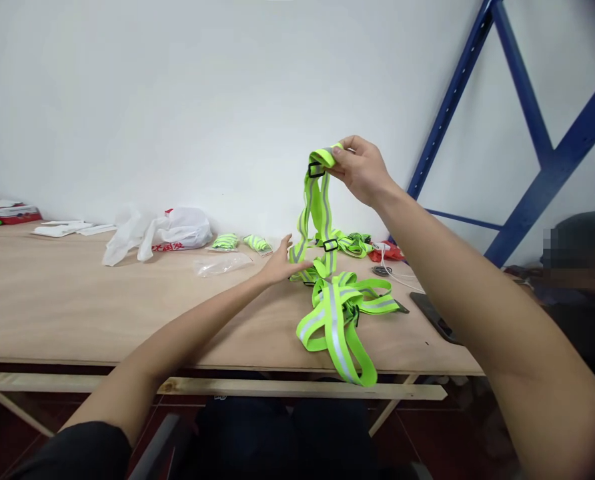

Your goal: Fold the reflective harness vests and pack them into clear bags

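My right hand (361, 171) is raised above the table, thumb and fingers pinching one end of a neon yellow-green reflective strap vest (327, 210). Its grey-striped bands hang down with black buckles on them. My left hand (279, 264) is low beside the hanging bands, thumb and a finger spread apart; some of its fingers are hidden. Another tangle of the same reflective straps (333, 320) lies just in front, one loop hanging over the table's front edge. Where the hanging bands meet this tangle I cannot tell them apart.
More reflective straps (352, 244) lie at the back by the wall. Left of them are two packed strap bundles (224, 242), a clear plastic bag (221, 264) and a white bag (180, 229). A dark flat device (435, 317) is at right, near a blue metal frame (522, 213) and another person.
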Demonstrator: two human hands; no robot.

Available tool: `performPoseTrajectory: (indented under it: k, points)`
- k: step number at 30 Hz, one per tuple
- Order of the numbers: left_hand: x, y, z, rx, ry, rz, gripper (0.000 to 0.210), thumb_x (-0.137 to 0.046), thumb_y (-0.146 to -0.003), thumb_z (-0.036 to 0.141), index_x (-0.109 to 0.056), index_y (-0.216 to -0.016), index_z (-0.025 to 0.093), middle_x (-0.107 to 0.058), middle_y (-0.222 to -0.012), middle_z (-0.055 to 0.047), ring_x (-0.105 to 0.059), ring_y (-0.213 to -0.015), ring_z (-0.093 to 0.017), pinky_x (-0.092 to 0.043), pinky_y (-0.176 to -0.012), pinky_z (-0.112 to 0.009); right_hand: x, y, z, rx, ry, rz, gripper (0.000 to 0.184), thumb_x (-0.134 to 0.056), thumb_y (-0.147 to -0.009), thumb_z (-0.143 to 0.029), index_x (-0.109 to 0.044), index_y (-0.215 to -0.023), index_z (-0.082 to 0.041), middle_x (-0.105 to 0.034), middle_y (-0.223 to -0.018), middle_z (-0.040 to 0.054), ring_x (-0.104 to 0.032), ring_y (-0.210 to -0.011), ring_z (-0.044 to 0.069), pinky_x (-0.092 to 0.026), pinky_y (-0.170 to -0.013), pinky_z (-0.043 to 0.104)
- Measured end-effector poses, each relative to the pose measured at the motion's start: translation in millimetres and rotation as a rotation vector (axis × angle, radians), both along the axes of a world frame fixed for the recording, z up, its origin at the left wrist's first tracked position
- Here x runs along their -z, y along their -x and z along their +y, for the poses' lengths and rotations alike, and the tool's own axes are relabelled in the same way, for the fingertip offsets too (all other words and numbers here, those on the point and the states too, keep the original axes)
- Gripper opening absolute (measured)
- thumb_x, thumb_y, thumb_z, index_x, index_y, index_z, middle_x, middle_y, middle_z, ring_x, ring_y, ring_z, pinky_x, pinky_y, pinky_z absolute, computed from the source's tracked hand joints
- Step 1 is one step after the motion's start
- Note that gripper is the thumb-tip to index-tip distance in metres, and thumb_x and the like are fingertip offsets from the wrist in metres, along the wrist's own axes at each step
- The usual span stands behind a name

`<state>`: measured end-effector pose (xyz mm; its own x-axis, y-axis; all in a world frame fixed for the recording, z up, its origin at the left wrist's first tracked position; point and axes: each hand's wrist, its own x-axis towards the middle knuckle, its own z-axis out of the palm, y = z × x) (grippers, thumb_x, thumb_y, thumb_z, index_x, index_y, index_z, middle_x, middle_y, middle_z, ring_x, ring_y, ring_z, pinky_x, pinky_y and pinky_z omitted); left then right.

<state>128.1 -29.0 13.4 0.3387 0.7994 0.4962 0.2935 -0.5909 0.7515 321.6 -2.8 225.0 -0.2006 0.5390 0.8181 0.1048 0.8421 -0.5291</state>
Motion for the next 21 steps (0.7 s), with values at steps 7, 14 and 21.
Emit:
performPoseTrajectory:
  k: [7, 14, 21]
  points:
    - [-30.7, -60.2, 31.9, -0.118, 0.049, 0.033, 0.042, -0.064, -0.085, 0.047, -0.065, -0.114, 0.016, -0.07, -0.119, -0.017, -0.062, -0.117, -0.036, -0.046, -0.098, -0.042, 44.2, 14.2, -63.1, 0.021, 0.068, -0.439, 0.036, -0.067, -0.089, -0.048, -0.058, -0.104, -0.016, -0.065, -0.107, 0.0065, -0.064, -0.107, 0.024, -0.05, -0.1, 0.053]
    - [-40.6, -22.6, 54.5, -0.329, 0.055, -0.121, 0.019, -0.049, -0.086, 0.027, -0.064, -0.088, 0.015, -0.071, -0.093, -0.015, -0.066, -0.092, -0.03, -0.048, -0.082, -0.037, 162.8, -53.9, -160.5, 0.288, 0.3, -0.868, 0.109, -0.067, -0.081, -0.064, -0.001, -0.161, -0.029, -0.006, -0.169, 0.0088, -0.01, -0.153, 0.035, -0.017, -0.124, 0.053]
    - [-66.1, 33.4, 61.8, -0.447, -0.037, -0.371, 0.018, -0.041, -0.079, 0.026, -0.056, -0.084, 0.017, -0.064, -0.087, -0.008, -0.058, -0.076, -0.021, -0.046, -0.07, -0.032, 231.7, -102.5, -146.0, 0.324, 0.609, -1.085, 0.107, -0.061, -0.08, -0.07, -0.012, -0.161, -0.022, -0.017, -0.166, 0.0136, -0.019, -0.151, 0.036, -0.022, -0.121, 0.049]
